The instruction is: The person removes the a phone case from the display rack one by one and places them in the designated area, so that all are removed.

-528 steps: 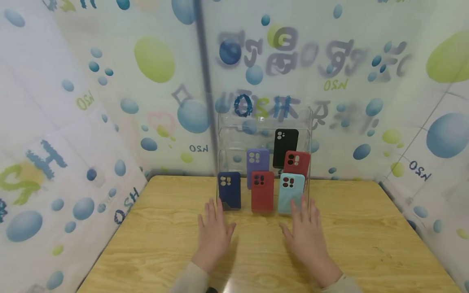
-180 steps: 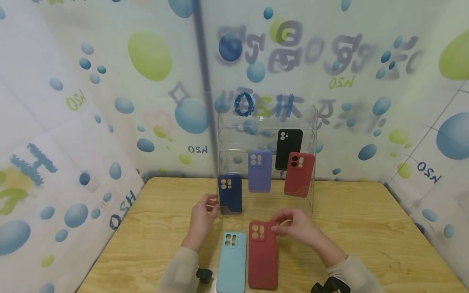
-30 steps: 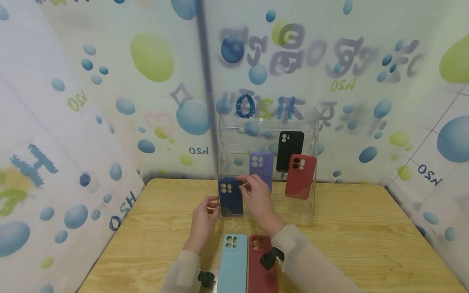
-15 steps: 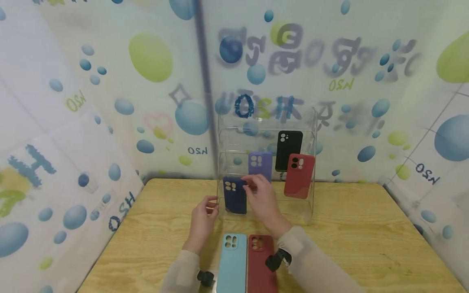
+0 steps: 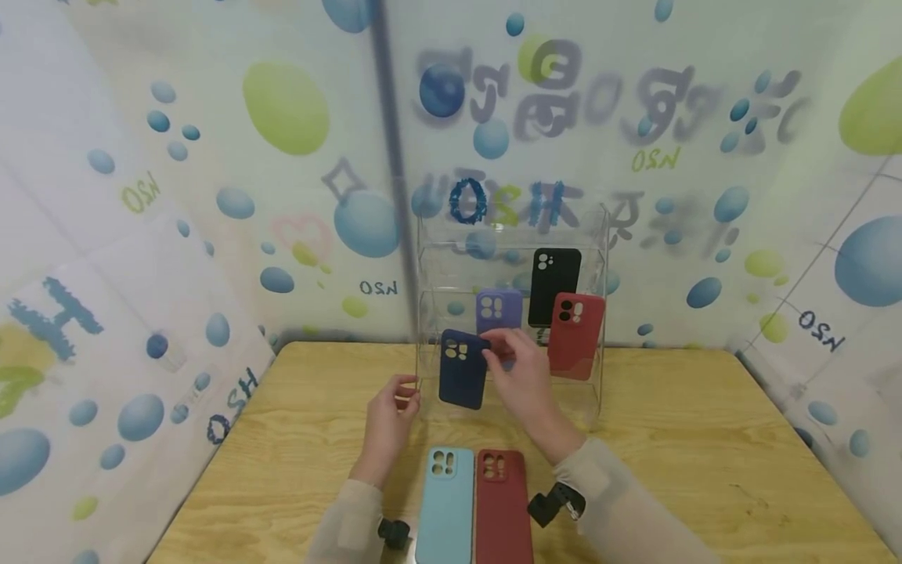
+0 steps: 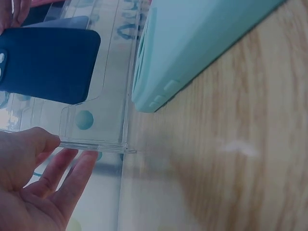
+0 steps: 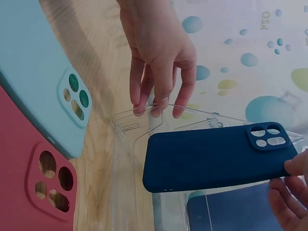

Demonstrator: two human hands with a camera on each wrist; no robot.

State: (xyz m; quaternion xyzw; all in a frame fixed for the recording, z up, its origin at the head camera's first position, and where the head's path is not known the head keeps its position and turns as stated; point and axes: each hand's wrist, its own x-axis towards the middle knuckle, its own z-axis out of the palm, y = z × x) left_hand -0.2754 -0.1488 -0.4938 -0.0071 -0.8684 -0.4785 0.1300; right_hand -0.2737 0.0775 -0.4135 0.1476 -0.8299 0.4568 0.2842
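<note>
"Currently, which step?"
"Taking out, I judge. The right grip (image 5: 520, 380) pinches the navy case (image 5: 461, 380) by its upper corner, tilted in the air before the clear rack (image 6: 96, 146)."
"And the left grip (image 5: 387, 419)?"
"Nearly closed, thumb and fingers pinching the rack's side edge."
"Next move?"
"Probably calls for laying the case on the desk (image 5: 669, 439) beside the pale blue case (image 5: 447, 509)."
"Difference noted?"
"A second ago, it stood seated low in the rack."

tilted navy phone case (image 5: 461, 380); clear rack (image 5: 465, 249)
</note>
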